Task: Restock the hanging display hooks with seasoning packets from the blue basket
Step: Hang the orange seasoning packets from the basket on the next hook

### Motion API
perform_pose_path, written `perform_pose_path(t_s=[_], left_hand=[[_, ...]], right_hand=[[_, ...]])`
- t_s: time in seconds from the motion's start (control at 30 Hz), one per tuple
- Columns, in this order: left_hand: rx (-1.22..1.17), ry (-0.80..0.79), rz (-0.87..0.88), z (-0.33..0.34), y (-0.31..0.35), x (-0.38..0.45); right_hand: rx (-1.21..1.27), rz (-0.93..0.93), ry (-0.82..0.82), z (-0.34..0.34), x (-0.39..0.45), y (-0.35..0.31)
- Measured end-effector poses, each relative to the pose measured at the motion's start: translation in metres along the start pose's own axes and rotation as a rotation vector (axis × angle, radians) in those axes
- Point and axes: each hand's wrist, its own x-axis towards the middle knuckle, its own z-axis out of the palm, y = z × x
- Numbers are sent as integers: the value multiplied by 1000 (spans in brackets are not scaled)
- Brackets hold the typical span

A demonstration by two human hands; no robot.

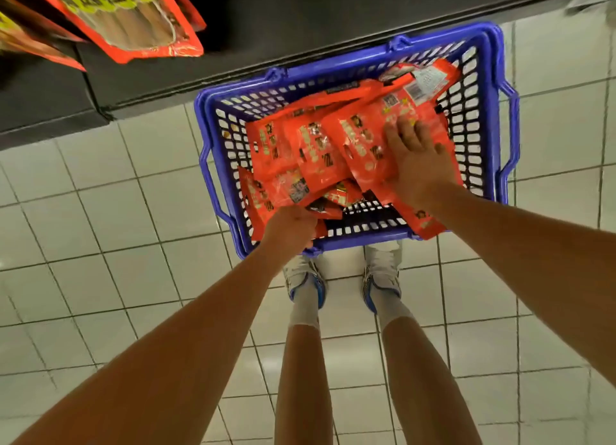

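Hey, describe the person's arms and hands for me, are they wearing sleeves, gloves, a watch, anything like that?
Both forearms are bare as far up as the head view shows: no sleeves in sight. The left hand and the right hand wear no gloves, and no watch, bracelet or ring shows on the visible wrists and fingers. Lower down, the person wears white socks and white trainers with blue trim.

Left hand (293,226) fingers under packets (320,151)
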Motion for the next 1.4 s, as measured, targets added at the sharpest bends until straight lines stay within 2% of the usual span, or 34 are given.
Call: perform_pose_path(t_s=[0.07,0.17,0.23,0.3,0.37,0.47,0.53,0.57,0.63,0.7,0.73,0.83,0.9,1.13,1.23,1.33,1.4], left_hand=[[5,2,36,-2,-6,-5],[-9,25,98,-4,-1,-13],[-114,26,121,-6,7,-16],[-269,13,167,-9,20,-19],[-344,-4,241,-13,29,-19],[-248,-69,365,-19,39,-17],[-245,-114,367,-24,40,-20],[-267,-126,357,-25,38,-19],[-301,-73,328,-26,30,-15],[-346,22,285,-28,20,-6],[-363,51,259,-28,15,0],[-341,75,227,-32,4,14],[-302,76,246,-33,-2,20],[-188,110,253,-32,-4,21],[-152,111,240,-30,1,14],[-190,121,216,-28,8,7],[-265,144,203,-27,11,4]], right_hand=[[94,-30,135,-2,-7,-4],[387,-171,324,-12,-27,-9],[533,-291,351,-23,-44,-15],[666,-361,303,-36,-56,-19],[850,-331,218,-53,-64,-22],[1329,-222,-130,-66,-68,-27],[1468,-135,-271,-63,-64,-26],[1464,-66,-262,-58,-59,-23],[1306,91,-117,-46,-47,-12],[880,176,74,-29,-31,8],[641,172,108,-20,-23,19],[107,65,-81,12,-4,46],[-121,-1,-110,28,3,50],[-55,-81,139,28,-2,42],[-10,-155,154,11,-2,35],[143,-216,153,-10,-4,30],[317,-186,213,-27,-12,21]])
